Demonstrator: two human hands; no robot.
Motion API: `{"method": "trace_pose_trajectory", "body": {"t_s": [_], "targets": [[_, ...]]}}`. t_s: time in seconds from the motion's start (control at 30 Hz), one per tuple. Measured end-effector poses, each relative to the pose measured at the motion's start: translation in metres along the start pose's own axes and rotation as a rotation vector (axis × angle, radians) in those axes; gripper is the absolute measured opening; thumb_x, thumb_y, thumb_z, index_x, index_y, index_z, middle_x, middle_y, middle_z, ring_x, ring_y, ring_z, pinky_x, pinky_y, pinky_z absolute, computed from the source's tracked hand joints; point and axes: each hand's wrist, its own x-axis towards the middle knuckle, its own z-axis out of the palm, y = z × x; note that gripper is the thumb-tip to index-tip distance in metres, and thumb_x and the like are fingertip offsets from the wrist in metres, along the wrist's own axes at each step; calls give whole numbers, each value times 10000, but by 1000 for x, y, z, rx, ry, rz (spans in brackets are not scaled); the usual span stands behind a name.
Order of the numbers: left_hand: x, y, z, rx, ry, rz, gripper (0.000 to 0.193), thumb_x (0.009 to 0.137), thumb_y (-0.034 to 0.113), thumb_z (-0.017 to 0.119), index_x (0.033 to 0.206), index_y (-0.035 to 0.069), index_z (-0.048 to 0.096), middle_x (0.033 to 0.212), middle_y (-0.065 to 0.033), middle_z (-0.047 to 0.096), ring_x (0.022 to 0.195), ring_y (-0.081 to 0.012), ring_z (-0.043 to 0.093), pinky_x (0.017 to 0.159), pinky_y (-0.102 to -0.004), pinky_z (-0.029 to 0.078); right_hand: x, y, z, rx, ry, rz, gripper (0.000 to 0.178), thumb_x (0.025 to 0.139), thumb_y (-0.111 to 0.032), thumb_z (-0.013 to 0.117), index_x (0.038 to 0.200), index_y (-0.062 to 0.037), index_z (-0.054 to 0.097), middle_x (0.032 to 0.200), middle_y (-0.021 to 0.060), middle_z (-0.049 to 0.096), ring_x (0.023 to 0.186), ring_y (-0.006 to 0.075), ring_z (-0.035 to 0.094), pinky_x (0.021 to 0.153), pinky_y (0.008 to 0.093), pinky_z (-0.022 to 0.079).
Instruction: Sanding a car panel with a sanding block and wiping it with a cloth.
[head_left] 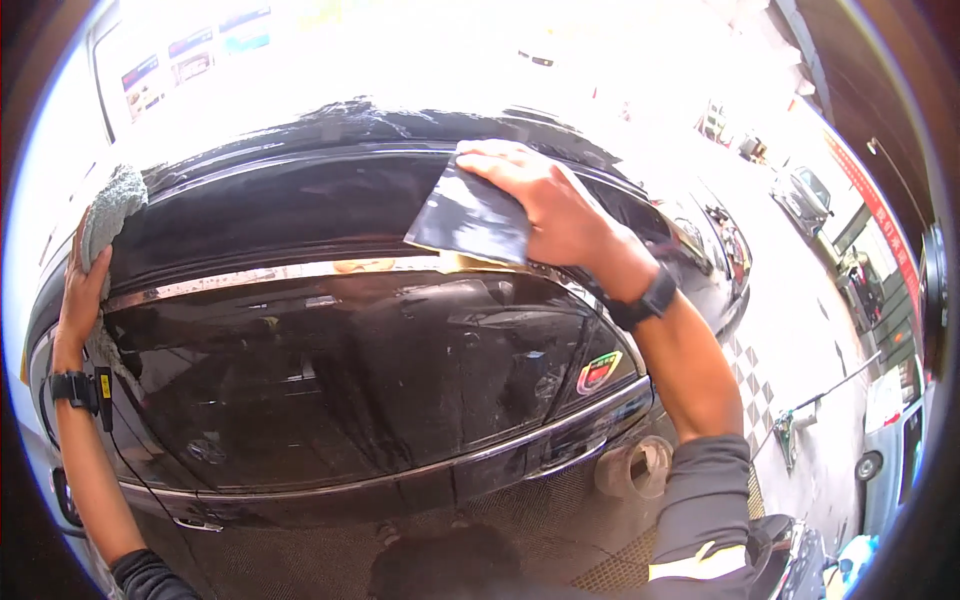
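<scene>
A dark car with a glossy finish stretches across the view before me. My right hand (560,210) grips a thin, flat, dark sheet (470,218) with a pale yellowish edge, its fingers curled over the top. The sheet lies over the car's roof edge (300,205), just above the side window (350,380). At the far left, my left hand (85,295) is closed around a fluffy grey towel (118,205) against the car. Part of the towel hangs below that hand. Bands circle both my wrists.
A bright sticker (600,373) is on the side window's rear corner. Below the window run a chrome strip and a door handle (198,524). A pale round container (635,468) stands on the floor by the car. Other vehicles (803,197) are parked at right.
</scene>
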Motion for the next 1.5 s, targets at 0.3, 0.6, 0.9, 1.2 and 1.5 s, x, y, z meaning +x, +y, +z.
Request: {"method": "trace_pose_trajectory", "body": {"t_s": [0.3,0.6,0.9,1.2,1.5], "targets": [[-9,31,2,97,57,134,660,987,324,569,1570,150,314,1517,-176,445,1403,-335,422,1166,-436,300,-94,27,-40,-332,19,164,503,896,-178,645,1375,-48,567,1285,231,636,1157,409,628,982,442,515],[-5,26,1,138,105,191,668,982,388,565,1564,162,326,1547,-170,415,1436,-347,377,1181,-482,246,65,-65,51,-149,80,-13,648,695,30,635,1337,36,549,1349,214,589,1284,354,538,1116,420,410],[-15,68,15,286,183,255,636,988,454,548,1545,219,352,1503,-146,460,1387,-364,428,1133,-516,295,2,-62,40,-506,30,233,747,797,-214,697,1404,135,436,1437,341,464,1384,440,429,1191,489,304],[-14,49,8,301,190,281,648,991,479,534,1545,202,345,1475,-132,486,1356,-370,457,1106,-532,325,153,-161,129,-377,-8,66,735,891,-323,511,1488,76,356,1533,276,388,1457,372,347,1231,442,218],[-24,80,4,355,189,243,649,975,479,543,1536,217,347,1448,-150,486,1328,-385,466,1088,-555,343,120,-150,112,-525,175,214,552,870,-195,535,1326,114,496,1327,329,548,1239,460,535,1106,515,375]]}}
